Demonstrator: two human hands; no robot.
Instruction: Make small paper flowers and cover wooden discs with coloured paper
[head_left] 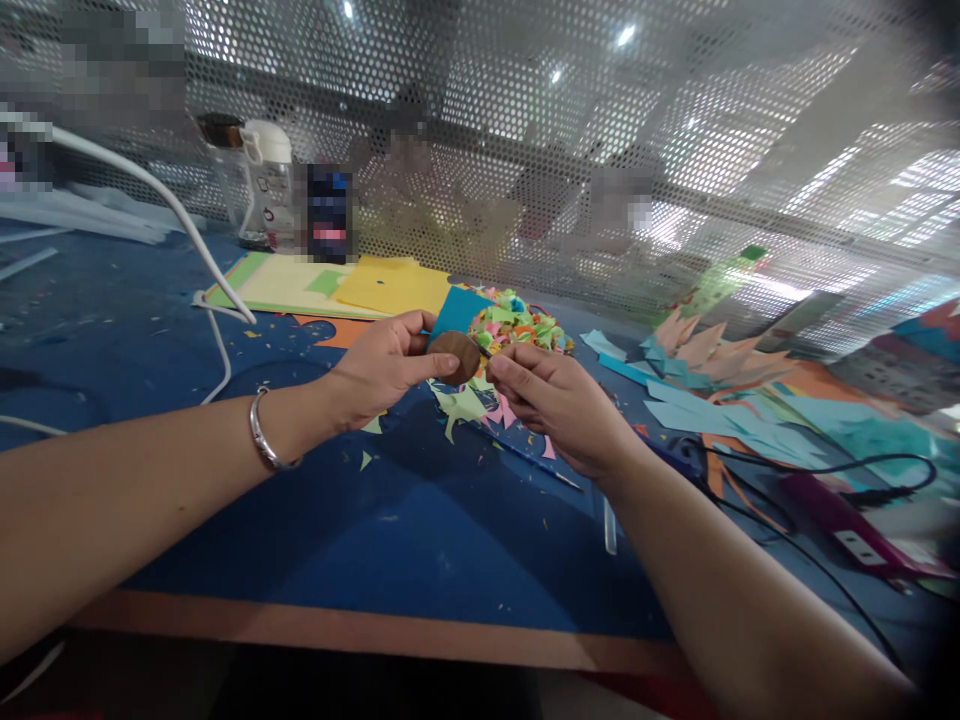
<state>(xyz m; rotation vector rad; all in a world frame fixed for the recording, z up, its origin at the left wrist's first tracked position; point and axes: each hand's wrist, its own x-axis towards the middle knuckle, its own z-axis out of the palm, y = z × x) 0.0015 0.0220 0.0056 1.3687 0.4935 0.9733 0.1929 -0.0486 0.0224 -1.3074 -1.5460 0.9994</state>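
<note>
My left hand, with a silver bangle at its wrist, grips a round brown disc that looks like wood, the thumb lying on its face. A piece of blue paper shows directly behind the disc, seemingly in the same grip. At the disc's right edge, my right hand pinches a thin dark tool. Only its tip shows, so its kind is hidden. Behind and below both hands lies a heap of coloured paper scraps.
A pencil-like blue stick lies below my right hand. Yellow paper and clear bottles stand or lie at the back. On the right are pale blue paper pieces, black cables and a purple power strip.
</note>
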